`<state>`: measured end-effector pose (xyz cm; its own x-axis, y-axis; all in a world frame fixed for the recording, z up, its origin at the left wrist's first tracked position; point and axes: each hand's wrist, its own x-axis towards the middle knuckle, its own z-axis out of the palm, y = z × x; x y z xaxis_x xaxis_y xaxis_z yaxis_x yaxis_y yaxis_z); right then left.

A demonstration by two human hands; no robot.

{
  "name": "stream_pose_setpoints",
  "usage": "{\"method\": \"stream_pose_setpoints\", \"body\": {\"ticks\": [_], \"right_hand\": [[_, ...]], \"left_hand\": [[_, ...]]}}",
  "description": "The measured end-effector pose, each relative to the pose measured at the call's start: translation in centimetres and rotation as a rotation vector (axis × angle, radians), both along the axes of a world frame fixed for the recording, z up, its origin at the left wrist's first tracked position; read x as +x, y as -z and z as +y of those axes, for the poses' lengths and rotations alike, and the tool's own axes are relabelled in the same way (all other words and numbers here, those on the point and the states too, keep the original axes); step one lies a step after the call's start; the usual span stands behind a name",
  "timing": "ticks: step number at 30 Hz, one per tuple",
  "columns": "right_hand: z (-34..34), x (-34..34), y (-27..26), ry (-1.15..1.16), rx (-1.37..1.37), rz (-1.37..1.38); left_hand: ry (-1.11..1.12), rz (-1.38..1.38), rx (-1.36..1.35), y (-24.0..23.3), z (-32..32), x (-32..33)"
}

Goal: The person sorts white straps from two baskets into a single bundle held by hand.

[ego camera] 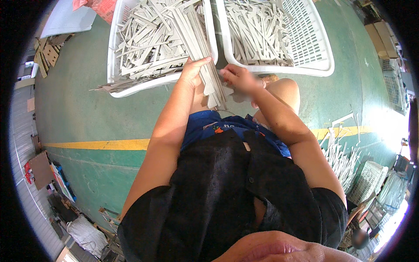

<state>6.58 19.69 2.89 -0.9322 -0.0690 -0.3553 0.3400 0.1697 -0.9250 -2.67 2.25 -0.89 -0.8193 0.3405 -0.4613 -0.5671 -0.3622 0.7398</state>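
A bundle of long, flat grey-white strips (206, 70) lies across my left hand (193, 72), whose thumb presses over its top. The bundle slants from above the left basket down toward my lap, and its lower ends are uneven and partly notched. Just right of the bundle is my right hand (240, 78), with its fingers curled. Blur covers part of that hand, so whether it grips anything is unclear. A small pale piece (228, 90) shows just below its fingers. Many similar loose strips (154, 39) fill the white plastic basket (109, 62) at the left.
A second white basket (307, 36) with perforated walls stands at the right, holding more strips (258, 39). Strips also lie heaped on the green floor (81, 108) at the right (342, 157). A yellow line (98, 144) crosses the floor. A red sack (104, 9) stands at upper left.
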Motion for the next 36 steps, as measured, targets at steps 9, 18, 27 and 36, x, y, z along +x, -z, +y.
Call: {"method": "stream_pose_setpoints", "body": {"ticks": [9,18,27,36], "right_hand": [[-0.8,0.2,1.8,-0.042,0.165,0.25],[3.1,-1.9,2.4,0.45,0.292,0.319],[13.2,-5.5,4.8,0.857,1.006,0.501],[0.5,0.1,0.2,-0.128,0.252,0.122]], "left_hand": [[-0.069,-0.028,0.063,-0.4,-0.2,0.1],[-0.014,-0.086,0.089,0.3,-0.7,-0.4],[0.036,-0.074,0.14,-0.7,-0.5,-0.4],[-0.002,-0.065,0.114,-0.2,-0.4,-0.2]]}}
